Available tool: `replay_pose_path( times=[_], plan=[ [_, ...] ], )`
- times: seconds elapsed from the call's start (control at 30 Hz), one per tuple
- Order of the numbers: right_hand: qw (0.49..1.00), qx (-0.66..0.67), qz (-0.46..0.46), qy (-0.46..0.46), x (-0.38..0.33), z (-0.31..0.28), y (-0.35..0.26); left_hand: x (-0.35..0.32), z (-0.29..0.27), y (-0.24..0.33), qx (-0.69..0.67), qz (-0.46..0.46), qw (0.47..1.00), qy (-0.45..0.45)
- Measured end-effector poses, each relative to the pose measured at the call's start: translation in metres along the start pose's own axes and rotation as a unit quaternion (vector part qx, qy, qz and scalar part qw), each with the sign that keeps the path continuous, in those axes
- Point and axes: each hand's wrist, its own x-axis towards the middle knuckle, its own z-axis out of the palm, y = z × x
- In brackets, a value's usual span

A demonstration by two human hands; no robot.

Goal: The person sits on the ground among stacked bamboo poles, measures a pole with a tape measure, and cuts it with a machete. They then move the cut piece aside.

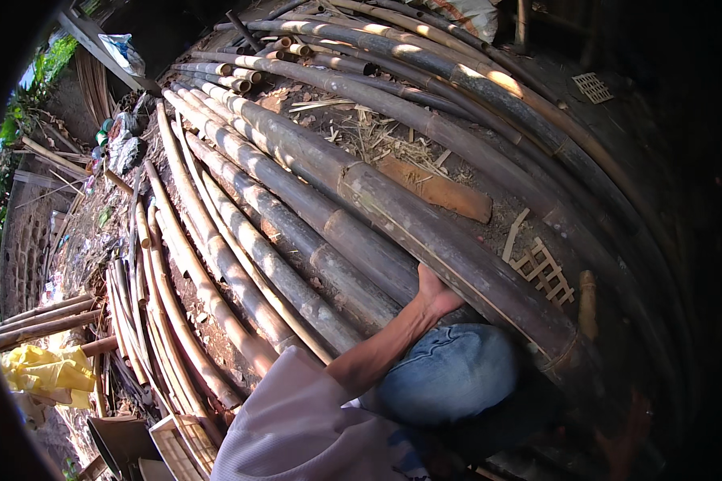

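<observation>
A thick grey-brown bamboo pole (pixel 401 204) runs slantwise from the far left toward my lap, with a pale line along its near side. My left hand (pixel 439 298) grips that near side, close to my knee; its fingers go out of sight beneath the pole. In deep shade at the lower right, my right hand (pixel 634 421) shows only faintly, near the pole's close end. Its fingers, and anything in them, are too dark to make out. Another thick bamboo pole (pixel 353 236) lies alongside, left of the held one.
Thinner bamboo poles (pixel 196 280) lie in rows to the left, and long dark poles (pixel 521 104) curve past on the right. A reddish-brown slab (pixel 437 191), bamboo shavings (pixel 377 136) and a small slatted lattice (pixel 544 271) rest on the soil. A yellow bag (pixel 48 373) sits at the left.
</observation>
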Motion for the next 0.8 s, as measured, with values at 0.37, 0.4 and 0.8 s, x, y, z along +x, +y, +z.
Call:
replay_pose_path(
  times=[0.37,0.4,0.8],
  plan=[
    [0.995,0.017,0.081,-0.063,-0.002,0.071,0.004,0.009,-0.063,0.096,0.120,0.157,0.977,0.077],
    [0.994,0.015,0.093,-0.063,-0.007,0.068,0.000,0.007,-0.058,0.083,0.115,0.147,0.979,0.082],
    [0.992,0.010,0.088,-0.089,-0.046,0.038,0.074,-0.004,-0.043,-0.029,0.117,0.084,0.963,0.227]
  ],
)
